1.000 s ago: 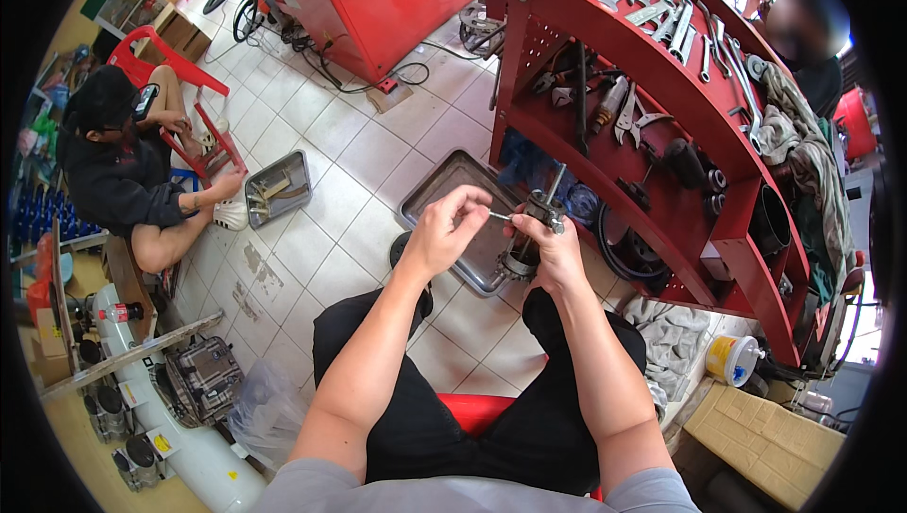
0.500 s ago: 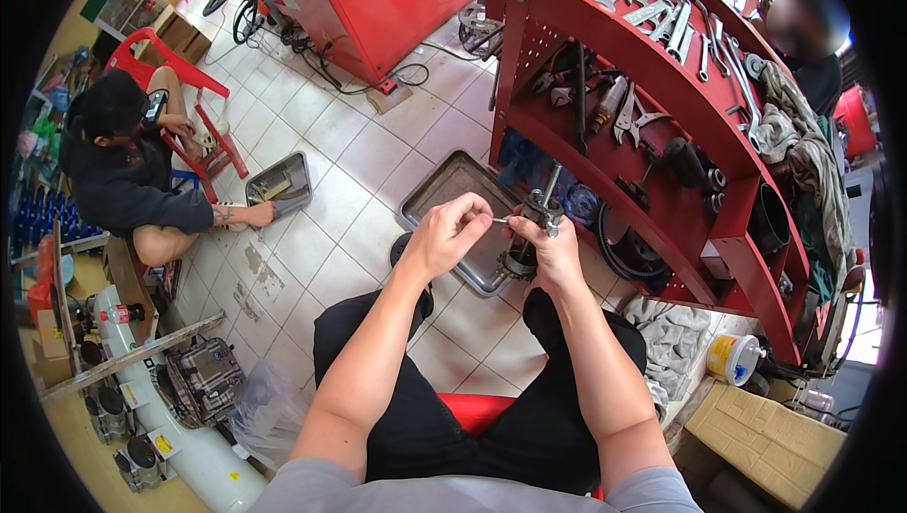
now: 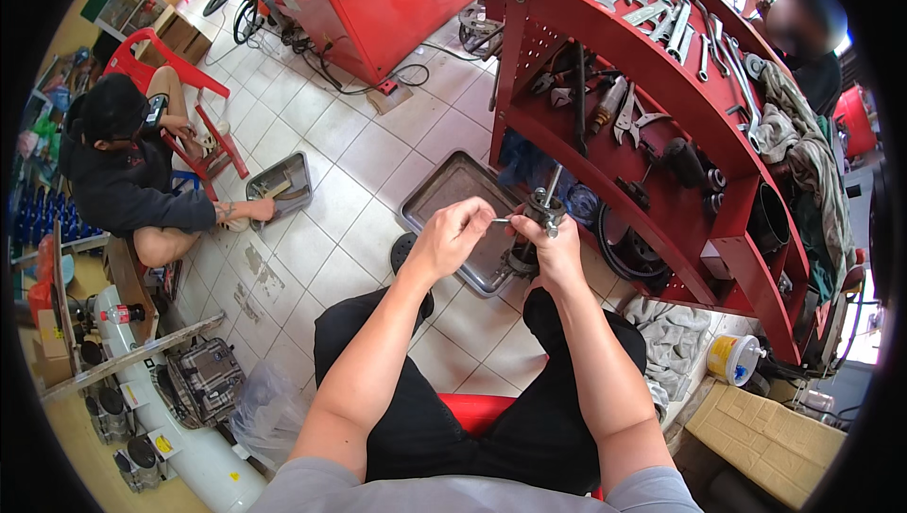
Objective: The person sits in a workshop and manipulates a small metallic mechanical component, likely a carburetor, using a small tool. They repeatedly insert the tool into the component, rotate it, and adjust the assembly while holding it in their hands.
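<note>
A dark metal shaft assembly with a thin rod at its top (image 3: 540, 215) stands nearly upright over the seated person's lap, its long axis tilted slightly right toward the red steel tool rack (image 3: 718, 173). Its lower end is hidden behind the right hand (image 3: 553, 253), which is wrapped around the body of the part. The left hand (image 3: 452, 234), fingers curled, pinches a slim silver tool (image 3: 501, 221) lying level against the assembly's upper collar; the tool's tip is too small to make out. A grey metal tray (image 3: 444, 196) lies on the tiled floor below.
</note>
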Tool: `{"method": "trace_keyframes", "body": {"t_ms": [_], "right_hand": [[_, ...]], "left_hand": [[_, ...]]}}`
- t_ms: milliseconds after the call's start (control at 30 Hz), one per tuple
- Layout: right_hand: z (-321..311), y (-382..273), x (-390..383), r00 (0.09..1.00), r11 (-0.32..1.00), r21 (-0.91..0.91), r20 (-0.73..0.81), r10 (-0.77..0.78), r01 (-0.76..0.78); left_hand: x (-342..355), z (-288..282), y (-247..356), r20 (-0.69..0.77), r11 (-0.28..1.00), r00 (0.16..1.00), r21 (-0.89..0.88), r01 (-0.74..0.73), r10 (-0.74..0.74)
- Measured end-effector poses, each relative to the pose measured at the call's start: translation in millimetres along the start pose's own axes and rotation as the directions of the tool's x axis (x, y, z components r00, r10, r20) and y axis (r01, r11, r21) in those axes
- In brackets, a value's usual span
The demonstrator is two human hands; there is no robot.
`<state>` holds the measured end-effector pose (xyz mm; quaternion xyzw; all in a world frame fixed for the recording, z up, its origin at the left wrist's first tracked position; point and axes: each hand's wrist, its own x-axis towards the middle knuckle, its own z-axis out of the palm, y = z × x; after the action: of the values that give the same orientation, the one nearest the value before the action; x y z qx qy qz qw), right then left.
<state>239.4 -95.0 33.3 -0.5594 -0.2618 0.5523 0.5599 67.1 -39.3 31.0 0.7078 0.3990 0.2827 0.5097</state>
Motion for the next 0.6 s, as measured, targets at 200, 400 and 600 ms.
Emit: {"method": "trace_keyframes", "body": {"t_ms": [200,400,600], "right_hand": [[-3.8,-0.8,2.3,1.0,1.0,0.016,-0.018,0.011,-0.011],[-0.1,-1.2,0.1,1.0,1.0,0.014,-0.008,-0.001,0.001],[0.0,-2.0,0.3,0.999,1.0,-0.009,-0.029,-0.015,0.015]], "left_hand": [[-0.5,3.9,0.8,-0.022,0.982,0.989,0.12,-0.145,0.149],[0.6,0.9,-12.2,0.029,0.999,0.998,0.016,0.048,-0.048],[-0.7,1.9,-4.6,0.017,1.0,1.0,0.017,0.006,-0.006]]}}
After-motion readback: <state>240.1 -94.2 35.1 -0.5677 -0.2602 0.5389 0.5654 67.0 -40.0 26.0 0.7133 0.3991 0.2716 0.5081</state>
